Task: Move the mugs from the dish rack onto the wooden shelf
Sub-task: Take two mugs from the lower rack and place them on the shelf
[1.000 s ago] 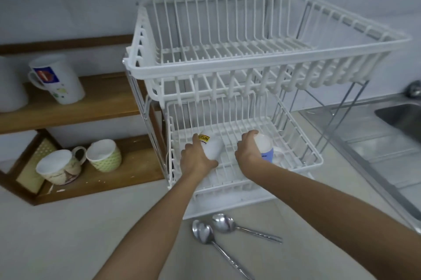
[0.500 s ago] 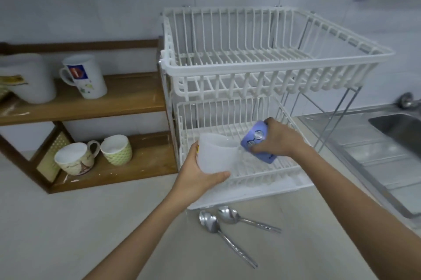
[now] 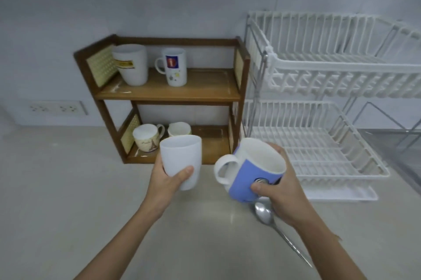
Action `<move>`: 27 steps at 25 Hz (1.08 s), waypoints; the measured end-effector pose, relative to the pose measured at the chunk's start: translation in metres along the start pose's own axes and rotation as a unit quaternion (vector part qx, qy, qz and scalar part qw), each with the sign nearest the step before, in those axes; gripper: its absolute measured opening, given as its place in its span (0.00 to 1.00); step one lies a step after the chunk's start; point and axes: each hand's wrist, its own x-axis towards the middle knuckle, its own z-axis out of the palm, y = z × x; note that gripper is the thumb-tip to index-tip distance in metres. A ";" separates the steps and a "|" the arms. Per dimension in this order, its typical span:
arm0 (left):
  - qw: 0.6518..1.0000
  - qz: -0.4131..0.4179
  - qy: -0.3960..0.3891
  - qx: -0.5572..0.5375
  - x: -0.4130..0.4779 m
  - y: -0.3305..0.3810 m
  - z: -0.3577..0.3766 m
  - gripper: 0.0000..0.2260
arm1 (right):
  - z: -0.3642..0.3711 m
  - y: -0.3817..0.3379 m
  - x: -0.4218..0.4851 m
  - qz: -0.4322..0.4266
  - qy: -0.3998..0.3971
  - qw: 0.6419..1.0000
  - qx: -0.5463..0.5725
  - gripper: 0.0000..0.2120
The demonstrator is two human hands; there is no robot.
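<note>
My left hand [image 3: 165, 180] grips a plain white mug [image 3: 181, 157], held upright over the counter in front of the wooden shelf [image 3: 168, 92]. My right hand [image 3: 276, 185] holds a blue and white mug [image 3: 252, 172], tilted with its handle pointing left. Both mugs hang just before the shelf's lower level. The white two-tier dish rack [image 3: 319, 106] stands to the right and both of its tiers look bare.
Two tall white mugs [image 3: 174, 66] stand on the shelf's upper board, two small cups [image 3: 147, 137] on the lower one. A spoon [image 3: 266, 213] lies on the counter under my right hand. A wall socket strip [image 3: 57, 108] is at the left.
Both hands lifted their mugs out of the rack's lower tier and carried them left, toward the shelf. The view swung left with them.
</note>
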 end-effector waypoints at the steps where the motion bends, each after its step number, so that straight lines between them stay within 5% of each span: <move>1: 1.000 0.000 0.028 0.006 0.009 -0.005 -0.009 0.36 | 0.023 -0.004 0.006 -0.007 0.006 1.000 -0.015 0.36; 5: 0.994 -0.035 0.099 0.011 0.046 -0.023 -0.037 0.33 | 0.099 -0.037 0.061 -0.061 0.110 0.988 -0.094 0.39; 12: 0.991 -0.060 0.069 0.099 0.080 -0.039 -0.045 0.42 | 0.121 -0.071 0.225 -0.070 0.313 0.914 -0.249 0.44; 17: 0.991 -0.051 0.033 0.119 0.097 -0.042 -0.024 0.44 | 0.113 -0.037 0.277 -0.015 0.322 0.886 -0.335 0.43; 22: 0.993 -0.026 -0.020 0.115 0.114 -0.051 0.000 0.42 | 0.105 -0.026 0.291 0.031 0.301 0.897 -0.321 0.44; 27: 0.992 -0.024 -0.060 0.104 0.133 -0.061 0.030 0.42 | 0.098 0.007 0.198 -0.157 0.281 0.906 -0.276 0.31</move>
